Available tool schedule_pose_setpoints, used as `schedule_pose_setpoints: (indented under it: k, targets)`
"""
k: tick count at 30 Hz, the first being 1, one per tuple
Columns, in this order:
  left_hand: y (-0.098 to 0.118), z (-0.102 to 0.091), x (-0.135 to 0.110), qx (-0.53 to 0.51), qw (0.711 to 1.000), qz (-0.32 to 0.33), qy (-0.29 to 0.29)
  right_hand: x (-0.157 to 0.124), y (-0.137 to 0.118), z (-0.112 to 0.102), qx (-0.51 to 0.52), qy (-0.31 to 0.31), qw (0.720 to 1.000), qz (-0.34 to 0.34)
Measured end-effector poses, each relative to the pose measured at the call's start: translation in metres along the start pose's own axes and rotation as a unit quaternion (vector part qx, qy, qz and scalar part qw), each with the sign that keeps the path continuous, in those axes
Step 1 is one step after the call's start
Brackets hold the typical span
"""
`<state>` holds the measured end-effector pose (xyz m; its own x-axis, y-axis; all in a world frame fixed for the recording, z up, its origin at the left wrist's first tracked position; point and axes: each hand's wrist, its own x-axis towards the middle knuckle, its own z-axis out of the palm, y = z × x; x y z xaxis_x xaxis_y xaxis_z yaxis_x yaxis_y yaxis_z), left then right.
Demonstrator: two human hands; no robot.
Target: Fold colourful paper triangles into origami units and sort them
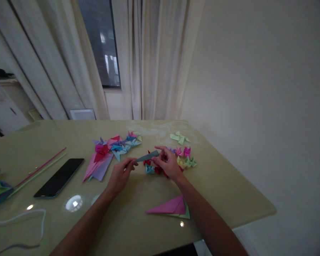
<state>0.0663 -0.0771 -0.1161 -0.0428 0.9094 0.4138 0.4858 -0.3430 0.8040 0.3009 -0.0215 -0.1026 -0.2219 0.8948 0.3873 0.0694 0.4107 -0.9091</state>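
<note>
Both my hands hold a folded grey-blue strip of paper just above the table. My left hand pinches its near left end. At the far right end my right hand has its fingers closed on the strip. Small red and blue folded paper pieces lie on the table right under the strip. A pile of folded origami in pink, purple and blue sits to the left of my hands, and pink, yellow and green folded pieces lie to the right.
A black phone lies face up at the left, beside pink and green straws. A pink folded triangle on green paper lies near the front edge. A white cord curls at the front left. The beige table meets the wall on the right.
</note>
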Motion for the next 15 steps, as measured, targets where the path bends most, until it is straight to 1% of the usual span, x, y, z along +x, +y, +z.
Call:
schedule_pose_setpoints:
  k: [3,5,6,8,9,10,12,13,15]
  targets:
    - [-0.004,-0.001,0.001,0.001,1.000,-0.004,-0.026,0.000,-0.006,-0.005,-0.095,-0.002,0.994,-0.049]
    - [-0.012,-0.003,0.004,0.032,0.999,0.017,-0.031,0.002,-0.009,-0.011,-0.127,-0.006,0.989,-0.076]
    - [-0.017,-0.005,0.006,0.068,0.997,0.031,-0.018,0.003,-0.010,-0.015,-0.135,0.000,0.987,-0.084]
    - [-0.030,-0.010,0.010,0.178,0.983,0.039,0.027,0.007,-0.011,-0.028,-0.144,0.041,0.984,-0.094]
    - [-0.036,-0.012,0.011,0.241,0.969,0.023,0.045,0.010,-0.010,-0.037,-0.149,0.071,0.982,-0.096]
    - [-0.042,-0.014,0.013,0.298,0.953,-0.001,0.050,0.012,-0.009,-0.047,-0.156,0.103,0.978,-0.094]
    - [-0.050,-0.017,0.014,0.376,0.925,-0.045,0.023,0.017,-0.006,-0.070,-0.169,0.159,0.969,-0.083]
    - [-0.053,-0.017,0.015,0.397,0.916,-0.055,-0.001,0.019,-0.003,-0.082,-0.174,0.179,0.965,-0.076]
    - [-0.057,-0.017,0.015,0.418,0.906,-0.055,-0.044,0.021,0.003,-0.103,-0.175,0.203,0.961,-0.063]
